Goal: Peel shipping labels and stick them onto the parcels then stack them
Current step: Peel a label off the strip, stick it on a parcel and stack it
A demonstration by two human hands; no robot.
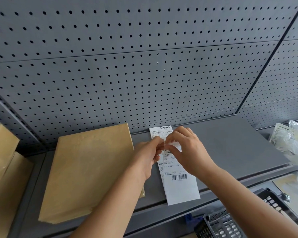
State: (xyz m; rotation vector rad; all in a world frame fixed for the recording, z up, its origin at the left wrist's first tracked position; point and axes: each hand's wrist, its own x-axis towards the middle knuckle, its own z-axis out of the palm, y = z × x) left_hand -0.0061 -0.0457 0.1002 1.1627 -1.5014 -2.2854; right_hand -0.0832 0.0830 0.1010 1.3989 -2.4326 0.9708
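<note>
Label sheet: a long white label sheet (179,186) lies on the grey desk (230,143) in the lower centre of the frame, with one barcode at its far end and another near its near end.
Left hand: the left hand (149,155) comes in from the bottom centre. Its grip is narrow, thumb and fingertips pinching the paper on the upper half of the sheet.
Right hand: the right hand (187,150) comes in from the lower right, fingers curled. Its grip is also narrow and pinches the same spot, fingertips touching those of the left hand.
Parcel: a flat brown parcel (89,169) lies on the desk just left of the sheet, partly under the left forearm. No label shows on its top face.
Background: a grey pegboard (144,66) fills the upper frame behind the desk.
Left edge: cardboard boxes (2,160) stand beside the parcel.
Right edge: clear plastic bags (292,143) lie at the desk's end.
Lower right: a black slotted basket (230,224) sits below the desk's front edge.
</note>
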